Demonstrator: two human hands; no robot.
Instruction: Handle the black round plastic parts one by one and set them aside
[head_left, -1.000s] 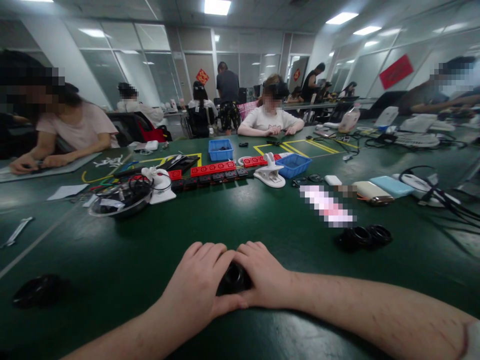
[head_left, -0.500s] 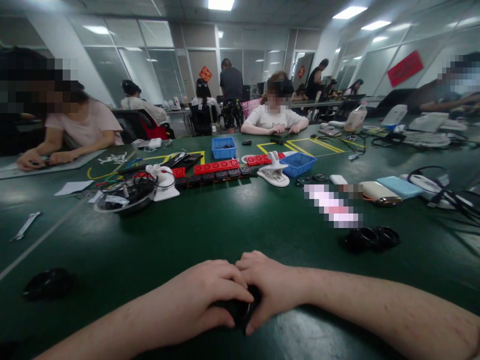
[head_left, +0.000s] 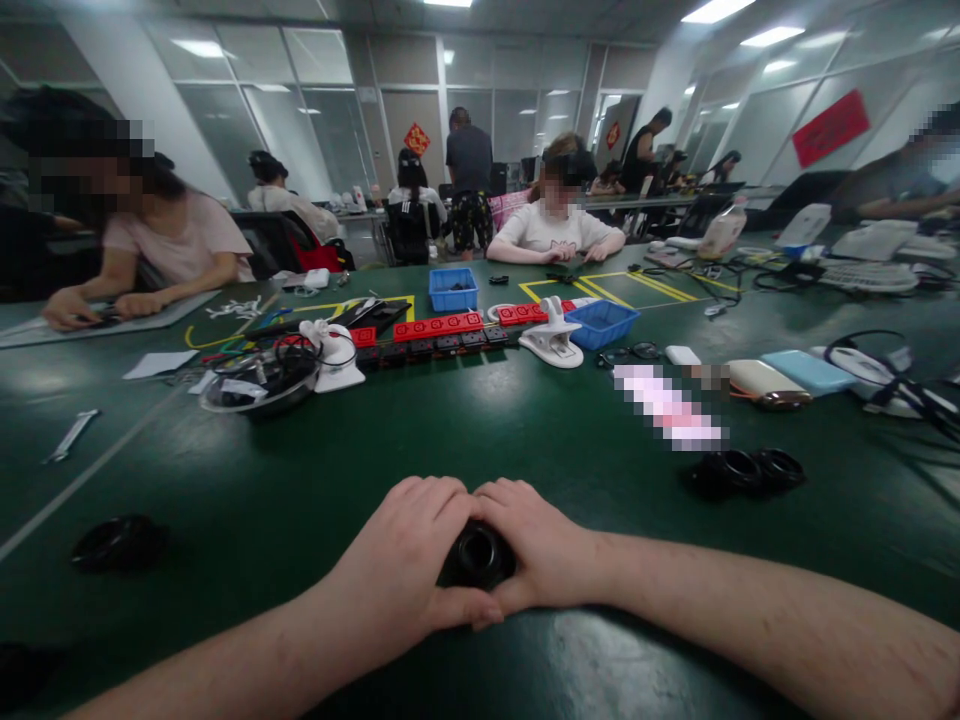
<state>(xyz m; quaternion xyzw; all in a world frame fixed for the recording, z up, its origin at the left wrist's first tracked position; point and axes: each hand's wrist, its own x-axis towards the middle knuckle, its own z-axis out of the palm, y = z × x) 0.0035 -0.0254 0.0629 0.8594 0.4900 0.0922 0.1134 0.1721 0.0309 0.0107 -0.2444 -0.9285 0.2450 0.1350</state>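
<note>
A small black round ring-shaped part lies on the green table near its front edge. My left hand wraps it from the left, thumb curled under its near side. My right hand closes on it from the right, fingertips meeting those of the left hand above it. Only the part's open top shows between my hands.
Two black rings lie to the right, another black part to the left. Farther back are a clear bowl, red power strips, blue bins, a white clamp, phones and cables. Several people sit around the table.
Half a second ago my hands covered the black part with fingers folded over it; now they have spread back so its open top shows again, as one second ago.
</note>
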